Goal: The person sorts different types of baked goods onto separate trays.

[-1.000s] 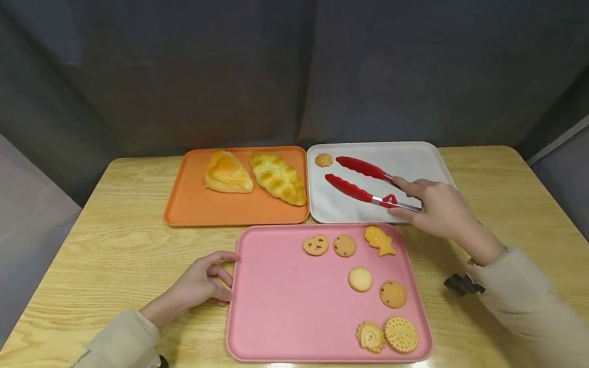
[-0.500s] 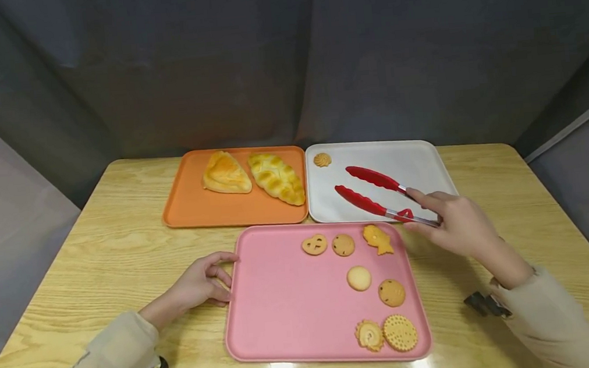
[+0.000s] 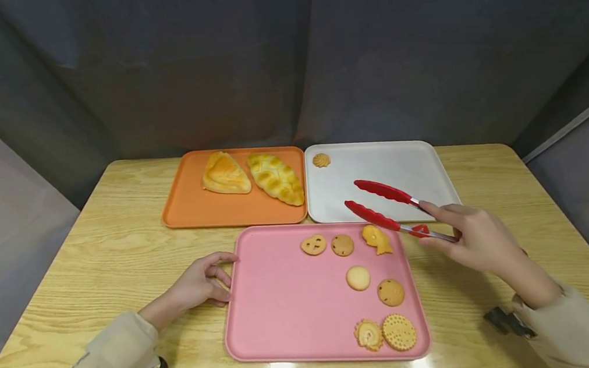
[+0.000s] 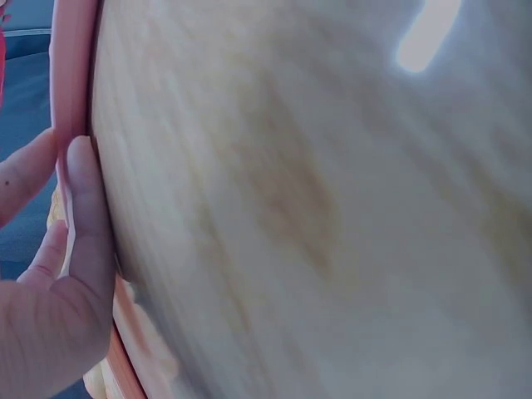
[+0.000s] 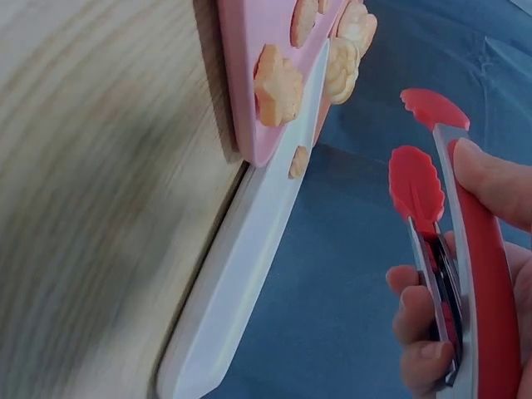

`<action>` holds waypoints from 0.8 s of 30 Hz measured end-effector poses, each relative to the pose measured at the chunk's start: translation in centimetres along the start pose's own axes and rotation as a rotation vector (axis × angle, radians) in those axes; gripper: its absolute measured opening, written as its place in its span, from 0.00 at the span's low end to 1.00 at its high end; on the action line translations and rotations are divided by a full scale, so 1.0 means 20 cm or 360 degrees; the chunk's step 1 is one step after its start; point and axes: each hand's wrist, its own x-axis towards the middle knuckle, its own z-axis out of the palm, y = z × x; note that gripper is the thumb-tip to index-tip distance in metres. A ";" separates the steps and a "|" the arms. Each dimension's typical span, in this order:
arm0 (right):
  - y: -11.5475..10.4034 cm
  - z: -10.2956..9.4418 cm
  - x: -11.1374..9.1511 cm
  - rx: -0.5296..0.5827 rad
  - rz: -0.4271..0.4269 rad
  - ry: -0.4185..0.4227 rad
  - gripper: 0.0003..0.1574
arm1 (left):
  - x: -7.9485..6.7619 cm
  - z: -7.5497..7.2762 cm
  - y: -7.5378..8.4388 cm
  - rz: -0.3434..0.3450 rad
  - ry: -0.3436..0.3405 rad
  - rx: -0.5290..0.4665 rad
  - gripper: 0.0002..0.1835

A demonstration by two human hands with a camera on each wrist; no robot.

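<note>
My right hand (image 3: 478, 238) grips red-tipped metal tongs (image 3: 406, 228), their arms spread apart with nothing between the heads. In the head view they overlap the white tray's (image 3: 397, 157) front edge and the top of a fish-shaped cookie (image 3: 377, 240). The right wrist view shows the thumb along one red tongs handle (image 5: 490, 291) and the other fingers on the opposite arm. My left hand (image 3: 203, 281) rests at the left side of the pink tray (image 3: 284, 302). Its fingertips touch the tray's rim (image 4: 73, 75) in the left wrist view.
Several other cookies, including a round plain one (image 3: 358, 278), lie on the pink tray's right half. A swirl cookie (image 3: 321, 160) sits in the white tray's back left corner. Beside it, an orange tray (image 3: 191, 210) bears a triangular pastry (image 3: 225, 173) and a braided bread (image 3: 276, 178).
My right hand has drawn the spread tongs back and to the right, away from the swirl cookie toward the front edge of the white tray. The left hand stays at the pink tray.
</note>
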 end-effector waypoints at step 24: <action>0.07 -0.04 -0.21 0.0022 -0.0082 -0.0147 0.46 | 0.00 0.00 0.00 -0.0007 -0.0003 -0.0014 0.38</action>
